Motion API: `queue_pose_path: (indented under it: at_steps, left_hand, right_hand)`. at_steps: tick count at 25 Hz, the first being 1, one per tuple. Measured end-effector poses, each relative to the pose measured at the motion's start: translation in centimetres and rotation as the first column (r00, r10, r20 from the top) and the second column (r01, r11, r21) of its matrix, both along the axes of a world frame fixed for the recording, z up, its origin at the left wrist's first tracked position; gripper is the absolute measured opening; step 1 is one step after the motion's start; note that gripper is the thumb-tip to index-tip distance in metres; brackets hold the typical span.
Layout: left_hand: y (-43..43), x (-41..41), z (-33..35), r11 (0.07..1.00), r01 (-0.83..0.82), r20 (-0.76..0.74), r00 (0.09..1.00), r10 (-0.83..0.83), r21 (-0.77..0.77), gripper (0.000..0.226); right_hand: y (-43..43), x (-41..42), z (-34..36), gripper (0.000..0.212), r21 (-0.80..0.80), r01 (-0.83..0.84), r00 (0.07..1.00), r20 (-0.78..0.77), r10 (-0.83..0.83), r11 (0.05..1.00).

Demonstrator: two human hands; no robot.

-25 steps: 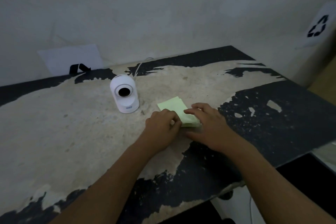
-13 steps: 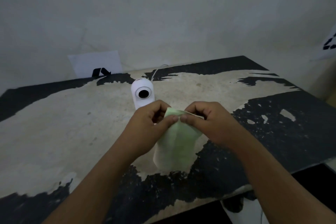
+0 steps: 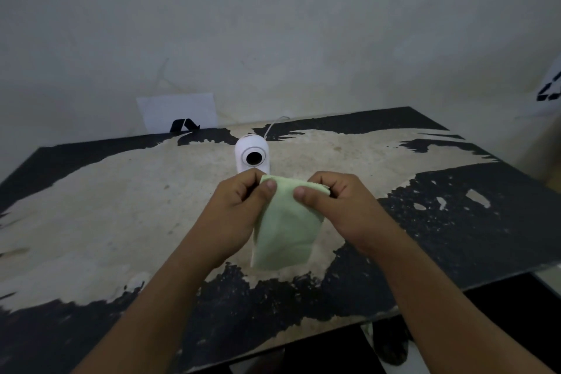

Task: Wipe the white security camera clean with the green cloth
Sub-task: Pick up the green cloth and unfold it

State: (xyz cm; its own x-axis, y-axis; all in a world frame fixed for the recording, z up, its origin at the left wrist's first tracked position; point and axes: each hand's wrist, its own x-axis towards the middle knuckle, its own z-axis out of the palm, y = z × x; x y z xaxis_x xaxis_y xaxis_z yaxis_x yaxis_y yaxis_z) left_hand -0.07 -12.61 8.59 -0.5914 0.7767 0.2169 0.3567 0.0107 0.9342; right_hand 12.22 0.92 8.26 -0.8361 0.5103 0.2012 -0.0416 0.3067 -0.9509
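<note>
Both hands pinch the top edge of the green cloth [image 3: 285, 228], the left hand [image 3: 239, 209] and right hand [image 3: 337, 206] each with fingers closed on it, so it hangs above the tabletop [image 3: 106, 206]. The white security camera [image 3: 252, 155] stands just beyond the knuckles, lens facing the person. To do this well, I judge the cloth should be gathered into 1 hand as a pad while the other steadies the camera. Count: 1 cloth, 1 camera, 2 hands, 1 white cable [image 3: 274, 124].
</note>
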Motion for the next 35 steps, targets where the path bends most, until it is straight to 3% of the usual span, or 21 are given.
queue_pose_path:
  at_steps: [4, 7, 11, 14, 18, 23, 25, 30, 33, 35]
  left_hand:
    - [-0.3, 0.7, -1.0, 0.998, 0.013, 0.244, 0.969, -0.028, 0.066, 0.026]
    - [-1.0, 1.2, -2.6, 0.993, 0.086, 0.475, 0.872, -0.114, 0.081, 0.026]
    - [-1.1, 1.2, -4.9, 0.991, 0.121, 0.558, 0.826, -0.073, -0.049, 0.025]
    - [-0.4, 0.8, -5.7, 0.995, 0.062, 0.696, 0.718, 0.014, -0.083, 0.028]
    - [0.2, -0.4, -6.4, 0.995, -0.046, 0.856, 0.508, 0.099, -0.087, 0.03]
    - [0.4, -2.1, -6.4, 0.991, -0.133, 0.923, 0.384, 0.035, 0.018, 0.037]
    - [0.5, -2.7, -6.3, 0.991, -0.127, 0.904, 0.428, 0.024, 0.034, 0.037]
    - [1.3, -3.8, -5.0, 0.99, -0.101, 0.636, 0.759, 0.138, -0.094, 0.024]
    - [2.3, -4.7, -3.3, 0.985, -0.029, 0.41, 0.907, 0.097, -0.169, 0.021]
    - [3.2, -5.6, -2.8, 0.981, -0.015, 0.245, 0.968, 0.063, -0.195, 0.018]
  right_hand:
    - [-0.4, -0.2, 0.1, 0.023, 0.006, 0.005, 1.0, -0.019, -0.004, 1.0]
    - [-0.3, -0.7, 0.1, 0.024, 0.045, 0.021, 1.0, -0.005, -0.021, 0.999]
    - [0.6, -1.7, 0.0, 0.022, 0.192, 0.072, 0.996, 0.029, -0.079, 0.979]
    - [1.2, -2.5, -0.3, 0.019, 0.321, 0.046, 0.997, 0.05, -0.065, 0.946]
    - [1.6, -3.2, -1.7, 0.014, 0.549, -0.031, 0.999, 0.052, 0.003, 0.835]
    - [1.4, -3.1, -4.6, 0.033, 0.773, -0.155, 0.988, 0.114, 0.105, 0.615]
    - [1.6, -3.0, -5.5, 0.038, 0.761, -0.194, 0.98, 0.17, 0.099, 0.618]
    - [2.9, -4.0, -5.1, 0.044, 0.401, -0.075, 0.994, 0.104, 0.035, 0.913]
    - [3.9, -6.1, -4.4, 0.044, 0.313, -0.131, 0.972, 0.228, 0.059, 0.941]
    - [4.5, -7.4, -4.0, 0.024, 0.303, -0.166, 0.963, 0.254, 0.089, 0.938]
